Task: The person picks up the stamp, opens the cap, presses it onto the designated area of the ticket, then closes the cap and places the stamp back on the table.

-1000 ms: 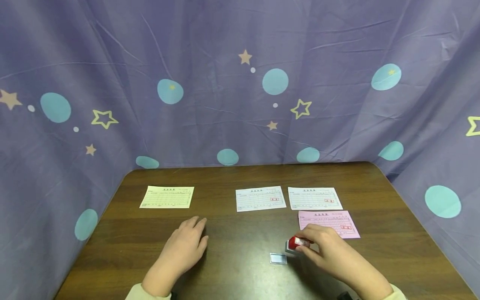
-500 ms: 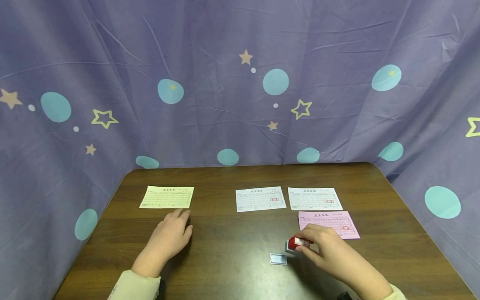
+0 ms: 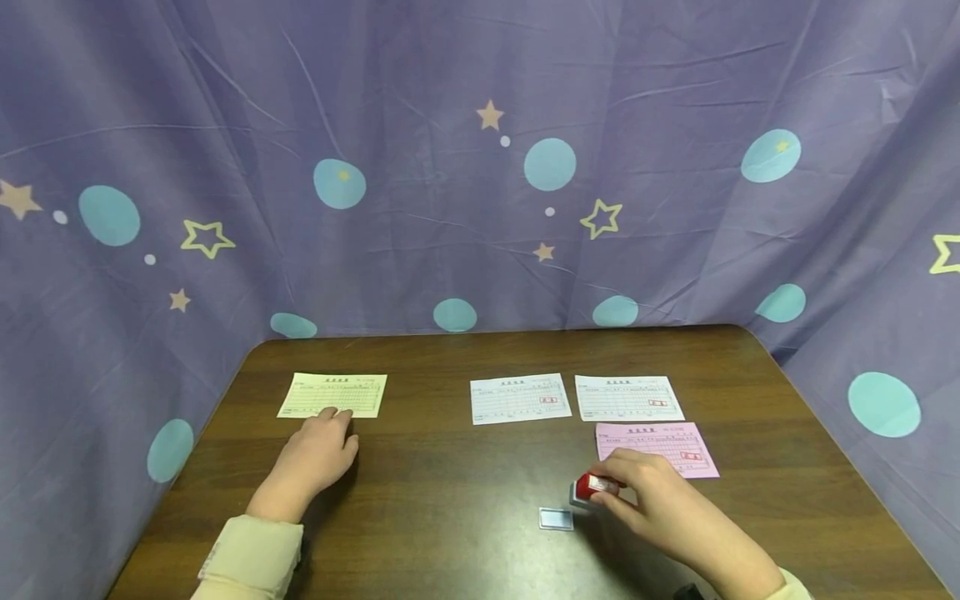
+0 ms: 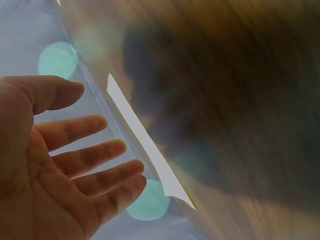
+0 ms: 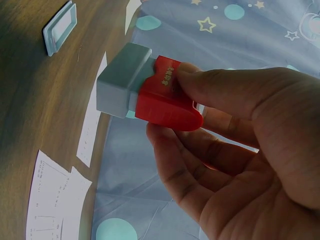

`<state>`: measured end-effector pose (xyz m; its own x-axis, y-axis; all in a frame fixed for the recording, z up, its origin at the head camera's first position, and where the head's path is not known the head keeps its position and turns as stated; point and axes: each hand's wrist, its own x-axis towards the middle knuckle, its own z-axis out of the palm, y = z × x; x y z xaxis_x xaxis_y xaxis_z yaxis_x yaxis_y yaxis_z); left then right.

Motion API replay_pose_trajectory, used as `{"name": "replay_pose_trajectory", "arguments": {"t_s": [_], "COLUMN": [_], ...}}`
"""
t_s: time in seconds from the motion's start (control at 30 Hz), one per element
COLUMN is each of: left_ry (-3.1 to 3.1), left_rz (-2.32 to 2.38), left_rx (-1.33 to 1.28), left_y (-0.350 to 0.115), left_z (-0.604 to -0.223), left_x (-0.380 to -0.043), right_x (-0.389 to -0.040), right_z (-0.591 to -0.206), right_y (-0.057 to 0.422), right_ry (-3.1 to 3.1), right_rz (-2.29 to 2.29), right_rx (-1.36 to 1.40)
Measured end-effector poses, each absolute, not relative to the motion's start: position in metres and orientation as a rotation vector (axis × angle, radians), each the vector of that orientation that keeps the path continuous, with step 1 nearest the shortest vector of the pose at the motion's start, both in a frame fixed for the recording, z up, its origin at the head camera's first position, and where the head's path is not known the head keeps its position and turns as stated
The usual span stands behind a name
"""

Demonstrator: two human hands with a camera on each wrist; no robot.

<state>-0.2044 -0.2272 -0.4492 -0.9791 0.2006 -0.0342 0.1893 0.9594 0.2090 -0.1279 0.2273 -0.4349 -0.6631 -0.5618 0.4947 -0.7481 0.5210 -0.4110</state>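
Observation:
My left hand reaches to the near edge of a yellow form slip at the table's left; its fingertips overlap the slip's lower edge, and I cannot tell whether they touch it. In the left wrist view its fingers are loosely extended with nothing between them. My right hand pinches a red stamp with a grey-blue base between thumb and fingers, held above the table. Just left of it lies a small light-blue stamp cap. A pink slip bearing a red stamp mark lies behind the right hand, partly hidden by it.
Two white slips, each with a red mark, lie side by side toward the back of the brown wooden table. A purple curtain with stars and dots hangs around the table's far and side edges.
My left hand has moved left and forward, from the table's middle-left to the yellow slip's near edge. My right hand stays in place with the stamp.

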Motion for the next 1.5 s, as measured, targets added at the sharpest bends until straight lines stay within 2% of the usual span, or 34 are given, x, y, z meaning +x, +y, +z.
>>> {"name": "replay_pose_trajectory", "arguments": {"t_s": [0.8,1.5], "left_ry": [2.999,2.935], "left_rz": [0.257,0.262], "left_rx": [0.181,0.221], "left_y": [-0.273,-0.272], "left_z": [-0.452,-0.458], "left_x": [-0.23,-0.234], "right_x": [-0.13,-0.129], "right_z": [-0.435,-0.437], "right_y": [0.228,0.229], "right_ry": [-2.432,-2.455], "right_rz": [0.855,0.868], "right_rx": [1.107,1.094]}}
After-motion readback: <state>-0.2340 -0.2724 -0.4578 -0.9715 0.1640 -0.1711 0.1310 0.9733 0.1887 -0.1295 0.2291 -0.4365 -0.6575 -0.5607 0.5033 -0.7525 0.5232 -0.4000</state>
